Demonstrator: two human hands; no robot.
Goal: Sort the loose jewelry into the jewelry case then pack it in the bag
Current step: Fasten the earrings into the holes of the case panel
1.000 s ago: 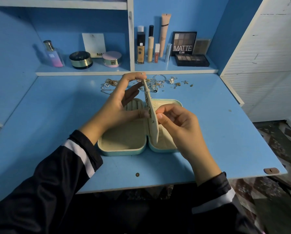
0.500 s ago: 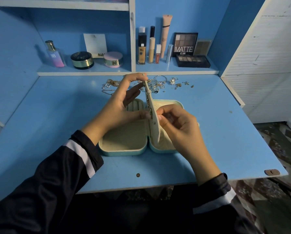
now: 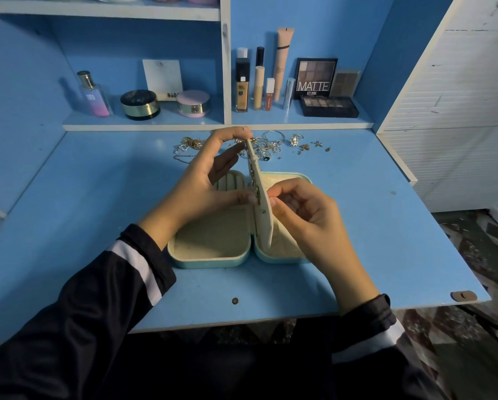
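We've got the jewelry case lying open on the desk, both halves flat. Our L hand grips its centre panel upright, forefinger at top edge, thumb lower down. Our R hand, fingers curled, pinches at panel's R face; can't tell what's betw. the tips. The loose jewelry lies just behind case.

The scene is dimly lit, with a cold blue cast over everything. A faint sheen is seen on the worktop by the shelf, and a soft shadow is thrown across its left half. The sleeves are lost in near-black. The jewelry is smeared and noisy. Straight edges are bowed near the borders.
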